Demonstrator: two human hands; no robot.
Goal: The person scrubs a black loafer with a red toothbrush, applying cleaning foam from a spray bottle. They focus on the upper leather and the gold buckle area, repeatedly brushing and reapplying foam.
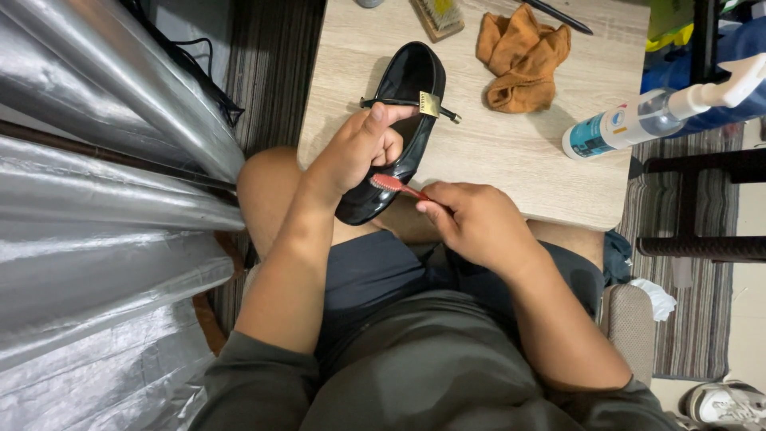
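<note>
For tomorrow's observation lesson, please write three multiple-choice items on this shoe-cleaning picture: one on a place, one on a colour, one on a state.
1. Where does the orange cloth lie?
A. On the wooden table, beyond the shoe
B. On the person's lap
C. On the striped rug

2. What colour is the toothbrush in the right hand?
A. Blue
B. Red
C. White

3. How is the black shoe kept in place?
A. It lies untouched on the floor
B. It hangs from a hook
C. The left hand grips it at the table's near edge

Answers:
1 A: the cloth sits crumpled on the tabletop, past the shoe.
2 B: handle and head look red.
3 C: the left hand's fingers wrap round the shoe's side while the brush head meets it.
</note>
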